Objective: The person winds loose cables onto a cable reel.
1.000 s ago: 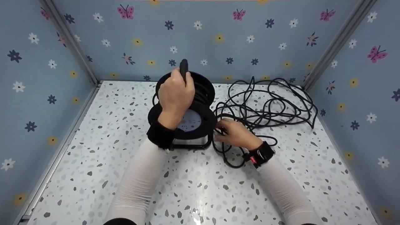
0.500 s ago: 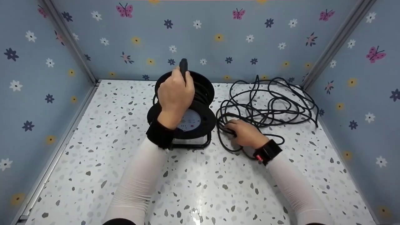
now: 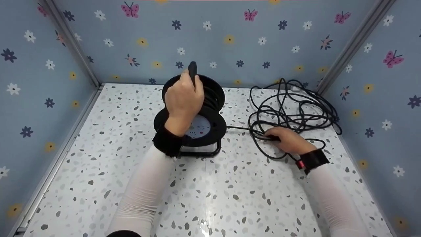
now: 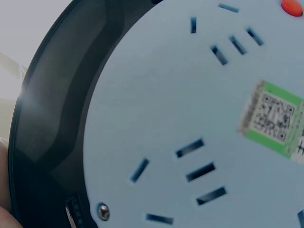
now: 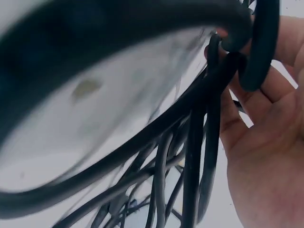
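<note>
Around cable (image 5: 192, 156), right grip (image 3: 286, 140) curled.

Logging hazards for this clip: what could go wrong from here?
The loose cord lies in crossing loops, so it could knot.

One straight stretch runs to the reel; a hard tug by the right hand, which holds cord, might drag it despite the left hand gripping its handle.
</note>
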`<state>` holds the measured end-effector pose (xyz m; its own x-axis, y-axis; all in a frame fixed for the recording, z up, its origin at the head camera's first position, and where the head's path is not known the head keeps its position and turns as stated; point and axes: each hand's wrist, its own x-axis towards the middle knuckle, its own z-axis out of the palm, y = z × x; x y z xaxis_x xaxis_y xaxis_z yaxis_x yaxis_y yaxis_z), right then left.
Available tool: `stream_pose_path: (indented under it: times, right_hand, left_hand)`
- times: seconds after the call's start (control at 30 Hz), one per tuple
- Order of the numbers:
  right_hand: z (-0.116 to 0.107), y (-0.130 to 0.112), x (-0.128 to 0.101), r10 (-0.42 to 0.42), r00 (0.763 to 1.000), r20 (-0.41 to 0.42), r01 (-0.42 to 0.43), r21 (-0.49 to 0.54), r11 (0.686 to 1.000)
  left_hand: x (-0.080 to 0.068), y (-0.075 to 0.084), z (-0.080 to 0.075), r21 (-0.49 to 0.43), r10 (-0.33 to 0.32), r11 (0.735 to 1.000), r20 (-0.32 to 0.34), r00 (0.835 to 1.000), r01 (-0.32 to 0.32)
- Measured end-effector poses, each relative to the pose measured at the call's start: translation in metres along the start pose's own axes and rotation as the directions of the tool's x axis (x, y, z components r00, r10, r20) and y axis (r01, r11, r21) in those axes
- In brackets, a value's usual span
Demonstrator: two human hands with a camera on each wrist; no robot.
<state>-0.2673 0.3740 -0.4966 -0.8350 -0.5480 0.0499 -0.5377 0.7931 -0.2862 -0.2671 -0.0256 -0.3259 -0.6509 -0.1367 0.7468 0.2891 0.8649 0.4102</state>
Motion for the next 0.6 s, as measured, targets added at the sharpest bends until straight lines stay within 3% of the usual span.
stream_pose_path:
  times: [0.17, 0.3, 0.43, 0.6]
  right_hand:
    - [-0.005, -0.010, -0.004, 0.064, 0.997, 0.046, -0.067, 0.059, 0.996]
    - [-0.017, -0.040, 0.001, 0.149, 0.985, 0.081, -0.152, 0.027, 0.988]
    - [-0.024, -0.081, 0.020, 0.158, 0.987, -0.026, -0.159, -0.057, 0.986]
    - [-0.011, -0.115, 0.066, 0.118, 0.985, -0.129, -0.121, -0.018, 0.992]
  left_hand:
    - [-0.001, -0.001, 0.000, 0.005, 0.006, 1.000, -0.004, 1.000, -0.006]
    - [-0.002, -0.001, 0.000, 0.004, 0.009, 1.000, 0.009, 1.000, -0.009]
    - [-0.002, 0.000, 0.001, -0.006, 0.012, 1.000, 0.013, 1.000, -0.012]
    - [-0.002, -0.001, 0.001, -0.008, 0.008, 1.000, -0.001, 1.000, -0.008]
